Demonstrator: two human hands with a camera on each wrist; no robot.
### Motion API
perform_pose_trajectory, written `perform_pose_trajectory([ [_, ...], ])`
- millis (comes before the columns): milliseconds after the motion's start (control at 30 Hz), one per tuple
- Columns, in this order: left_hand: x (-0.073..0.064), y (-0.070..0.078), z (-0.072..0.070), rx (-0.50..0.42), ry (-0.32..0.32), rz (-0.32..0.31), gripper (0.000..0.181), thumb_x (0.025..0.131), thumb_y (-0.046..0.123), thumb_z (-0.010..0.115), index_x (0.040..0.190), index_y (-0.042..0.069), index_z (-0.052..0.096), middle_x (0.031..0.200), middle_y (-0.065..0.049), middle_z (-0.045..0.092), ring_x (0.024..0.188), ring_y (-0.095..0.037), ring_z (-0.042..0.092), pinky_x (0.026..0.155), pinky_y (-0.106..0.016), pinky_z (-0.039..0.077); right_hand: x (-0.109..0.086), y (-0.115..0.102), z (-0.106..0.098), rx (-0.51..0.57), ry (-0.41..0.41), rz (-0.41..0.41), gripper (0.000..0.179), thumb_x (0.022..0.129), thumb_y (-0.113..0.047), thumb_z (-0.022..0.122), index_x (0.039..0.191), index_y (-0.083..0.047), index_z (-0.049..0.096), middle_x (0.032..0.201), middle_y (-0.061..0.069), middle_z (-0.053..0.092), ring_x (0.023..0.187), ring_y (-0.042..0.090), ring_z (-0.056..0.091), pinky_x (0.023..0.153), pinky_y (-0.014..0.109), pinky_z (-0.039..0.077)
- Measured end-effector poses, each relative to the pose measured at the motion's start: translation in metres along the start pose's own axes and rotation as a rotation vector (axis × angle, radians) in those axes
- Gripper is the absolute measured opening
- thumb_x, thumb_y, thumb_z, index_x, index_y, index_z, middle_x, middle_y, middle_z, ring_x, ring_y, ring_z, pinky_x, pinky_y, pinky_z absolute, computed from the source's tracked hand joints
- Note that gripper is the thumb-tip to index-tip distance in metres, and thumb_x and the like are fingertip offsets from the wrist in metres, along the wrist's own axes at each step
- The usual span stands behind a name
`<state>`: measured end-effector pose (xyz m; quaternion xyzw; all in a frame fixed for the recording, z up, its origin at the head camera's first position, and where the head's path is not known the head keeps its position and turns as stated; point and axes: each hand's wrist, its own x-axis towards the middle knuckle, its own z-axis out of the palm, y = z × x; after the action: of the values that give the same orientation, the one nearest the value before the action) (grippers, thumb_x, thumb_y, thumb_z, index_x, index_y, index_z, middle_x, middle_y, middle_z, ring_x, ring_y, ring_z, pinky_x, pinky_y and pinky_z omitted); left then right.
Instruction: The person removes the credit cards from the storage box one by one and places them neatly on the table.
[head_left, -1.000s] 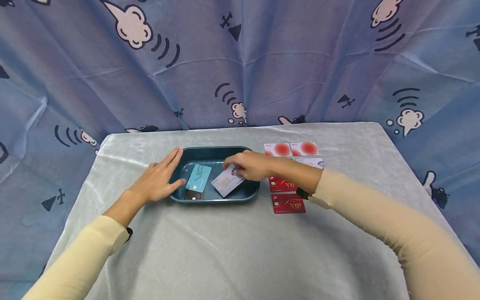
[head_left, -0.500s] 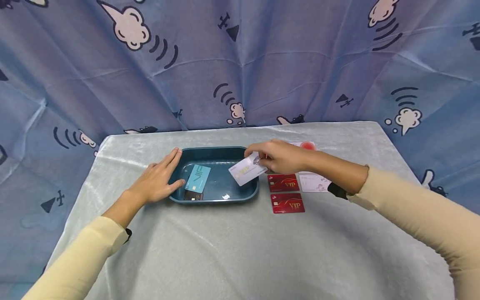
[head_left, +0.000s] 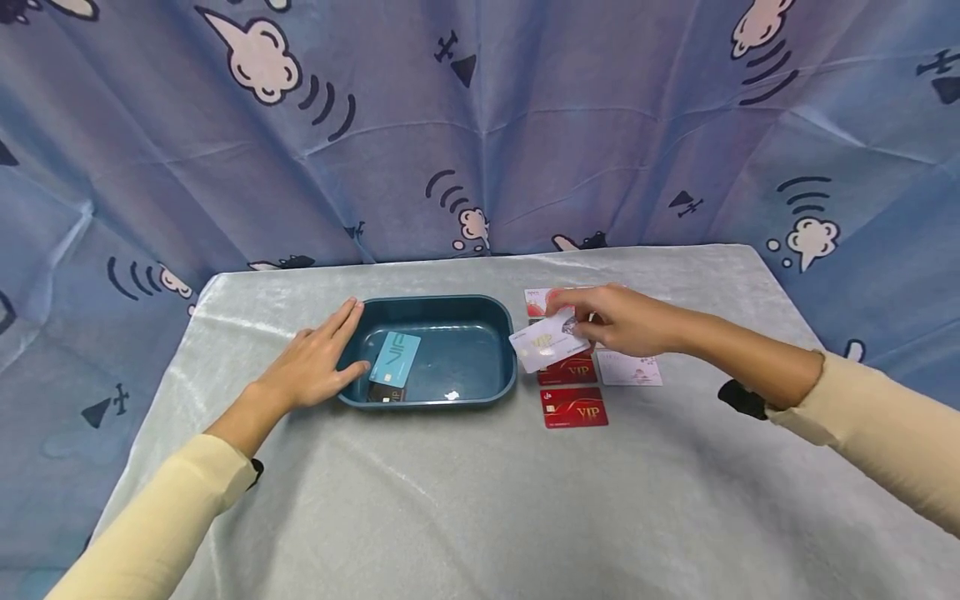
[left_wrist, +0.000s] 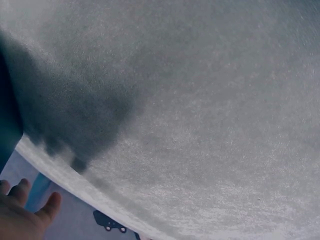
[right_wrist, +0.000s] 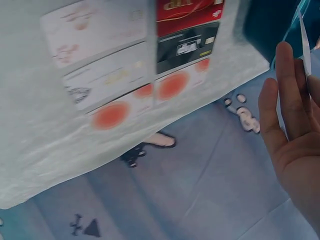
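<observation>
My left hand (head_left: 318, 354) rests at the left end of a dark teal tray (head_left: 468, 358), its fingers straight along the rim. In the tray, a light-blue VIP card (head_left: 397, 354) overlaps a black card (head_left: 386, 393). My right hand (head_left: 630, 321) pinches a white VIP card (head_left: 543, 342) between thumb and fingers, just off the tray's right end. That card hangs above the cards laid out on the table and partly covers a red VIP card (head_left: 573, 369). The right wrist view shows the right hand (right_wrist: 295, 125) with the held card (right_wrist: 305, 42) nearly edge-on.
Nearer the front lies another red VIP card (head_left: 573, 408), with a white card (head_left: 630, 369) to the right. Besides these, the right wrist view shows a black card (right_wrist: 187, 47), another white card (right_wrist: 107, 75) and two orange-circle cards (right_wrist: 111, 115). A patterned curtain (head_left: 480, 125) hangs behind the table.
My right hand has lifted the white VIP card out of the tray and carried it right, over the laid-out cards. The left hand has stayed at the tray's left end.
</observation>
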<state>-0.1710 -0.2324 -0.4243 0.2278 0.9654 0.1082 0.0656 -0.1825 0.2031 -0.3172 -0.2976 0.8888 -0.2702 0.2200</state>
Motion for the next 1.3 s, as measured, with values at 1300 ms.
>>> perform_pose_trajectory([
  [1300, -0.001, 0.001, -0.002, -0.005, 0.000, 0.005, 0.087, 0.099, 0.044, 0.054, 0.160, 0.007, 0.006, 0.166, -0.016, 0.009, 0.147, -0.037, 0.027, 0.104, -0.069, 0.029, -0.102, 0.111, 0.036, 0.236, 0.003, 0.148, 0.038, 0.097, 0.000, 0.058, 0.133, 0.008, 0.051, 0.087, 0.006, 0.063, 0.075, 0.017, 0.062, 0.066, 0.024, 0.049],
])
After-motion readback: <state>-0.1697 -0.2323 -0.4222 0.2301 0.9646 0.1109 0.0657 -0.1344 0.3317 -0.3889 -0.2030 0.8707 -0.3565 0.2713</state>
